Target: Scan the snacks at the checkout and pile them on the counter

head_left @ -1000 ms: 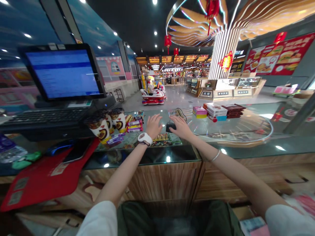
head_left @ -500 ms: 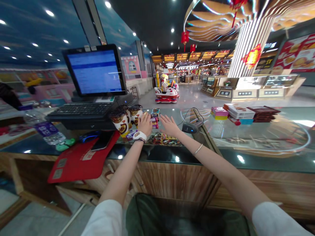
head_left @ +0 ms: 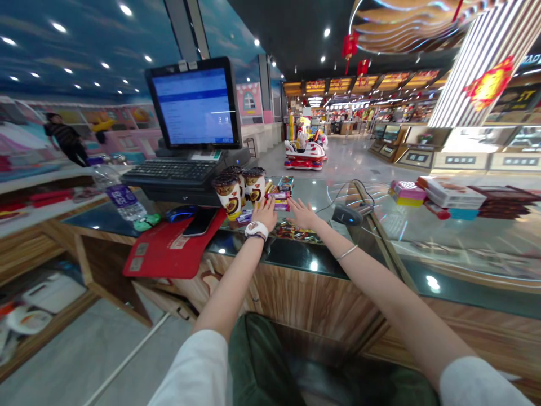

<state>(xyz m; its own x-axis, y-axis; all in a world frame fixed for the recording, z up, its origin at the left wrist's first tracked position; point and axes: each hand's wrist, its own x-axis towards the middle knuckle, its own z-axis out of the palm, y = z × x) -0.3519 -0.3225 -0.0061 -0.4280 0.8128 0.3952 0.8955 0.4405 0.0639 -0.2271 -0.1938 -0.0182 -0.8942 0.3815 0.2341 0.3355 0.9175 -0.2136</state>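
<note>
Small purple packs [head_left: 281, 207], which look like wrapped sweets, lie stacked on the glass counter between my hands. My left hand [head_left: 265, 215] is open at their left end, its fingers stretched forward and touching or very close to them. On the right side, my right hand [head_left: 302, 215] is open with spread fingers, the tips at the packs' right end. Brown-and-white lidded cups [head_left: 229, 196] stand just left of my left hand. Another purple pack [head_left: 244, 217] lies in front of them. Behind the stack is a small blue-green box [head_left: 286, 183].
A monitor [head_left: 194, 107] and keyboard [head_left: 173, 172] stand left, near a phone [head_left: 200, 222], a red mat [head_left: 169, 254] and a water bottle [head_left: 122, 198]. Right of my hands lie a black scanner [head_left: 347, 215] with a cable and several boxes [head_left: 454, 194]. A person [head_left: 65, 138] is far left.
My view has turned left, so the counter things appear farther right. My right hand has come closer to the purple packs, narrowing the gap between both hands.
</note>
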